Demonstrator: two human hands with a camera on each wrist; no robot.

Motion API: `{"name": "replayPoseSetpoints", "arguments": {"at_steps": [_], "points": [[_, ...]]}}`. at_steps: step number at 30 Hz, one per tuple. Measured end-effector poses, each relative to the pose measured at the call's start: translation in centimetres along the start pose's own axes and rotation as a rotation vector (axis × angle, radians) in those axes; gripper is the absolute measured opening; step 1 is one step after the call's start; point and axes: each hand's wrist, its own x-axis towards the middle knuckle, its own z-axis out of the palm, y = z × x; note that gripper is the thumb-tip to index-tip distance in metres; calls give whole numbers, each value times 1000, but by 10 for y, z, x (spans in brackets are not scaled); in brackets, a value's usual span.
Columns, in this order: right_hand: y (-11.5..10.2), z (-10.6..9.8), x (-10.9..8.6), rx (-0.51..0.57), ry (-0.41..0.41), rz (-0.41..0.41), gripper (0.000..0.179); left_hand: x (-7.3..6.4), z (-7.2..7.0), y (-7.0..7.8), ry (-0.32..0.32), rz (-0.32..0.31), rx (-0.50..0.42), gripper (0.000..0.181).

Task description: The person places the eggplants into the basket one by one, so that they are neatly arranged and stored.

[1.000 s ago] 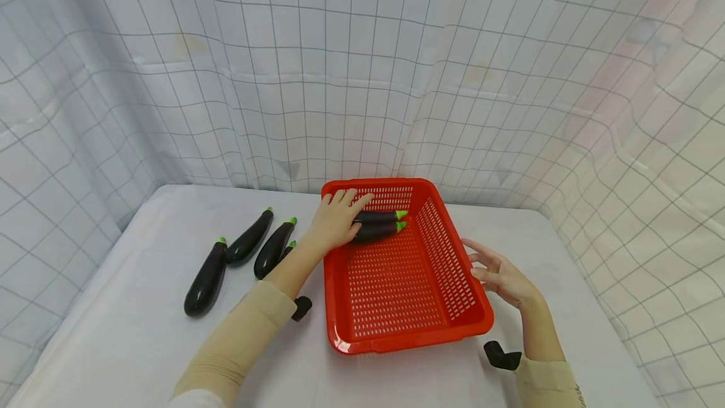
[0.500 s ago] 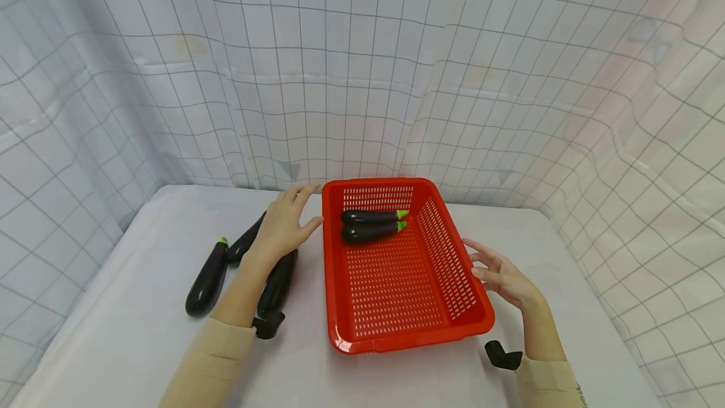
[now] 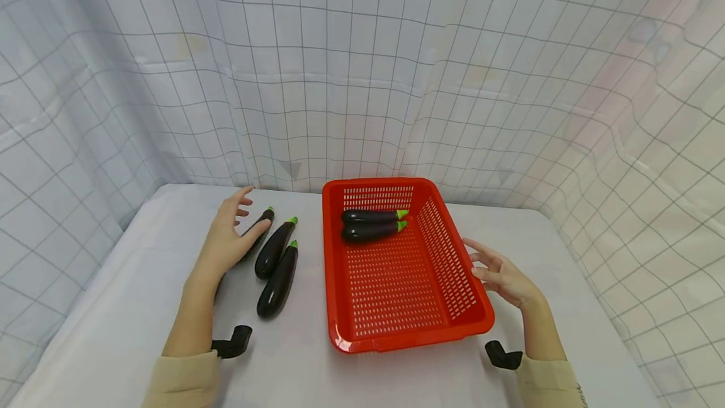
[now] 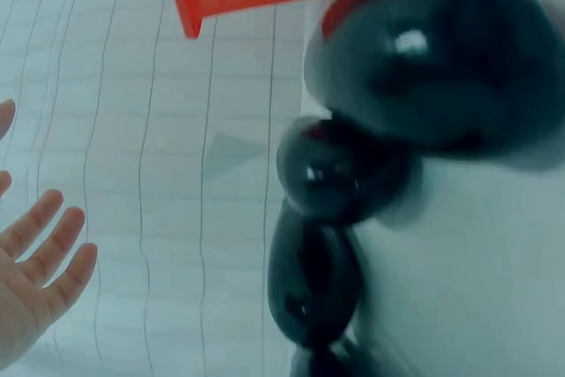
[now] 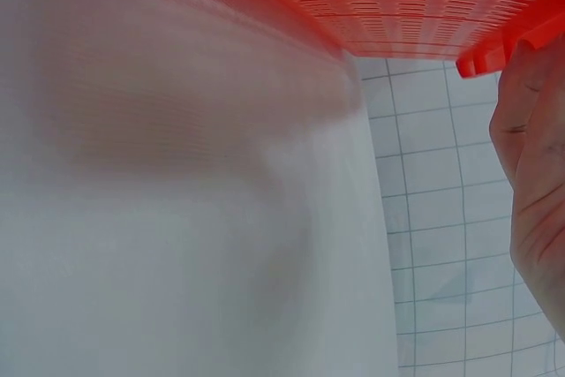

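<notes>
Above the left side of the table my left hand holds nothing, its fingers spread and thumb apart. Under and beside it lie several dark eggplants with green stem ends; the nearest eggplant shows whole, while the farthest left is mostly hidden by my hand and wrist. Rounded ends of eggplants loom blurred in the left wrist view. Two more eggplants lie side by side at the back of a red basket. My right hand touches the basket's right rim with relaxed fingers.
A white cloth covers the table. Checked white curtains close it off at the back and both sides. Black wrist mounts sit at both wrists.
My left hand has moved out of the basket and leftward over the loose eggplants, uncovering the two in the basket. My right hand and the basket have stayed put.
</notes>
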Motion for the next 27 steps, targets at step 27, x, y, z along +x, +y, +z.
{"name": "replayPoseSetpoints", "arguments": {"at_steps": [27], "points": [[2,-1,0,-3,12,2,59,-88,-66,-67,-105,-377,-112,78]]}}
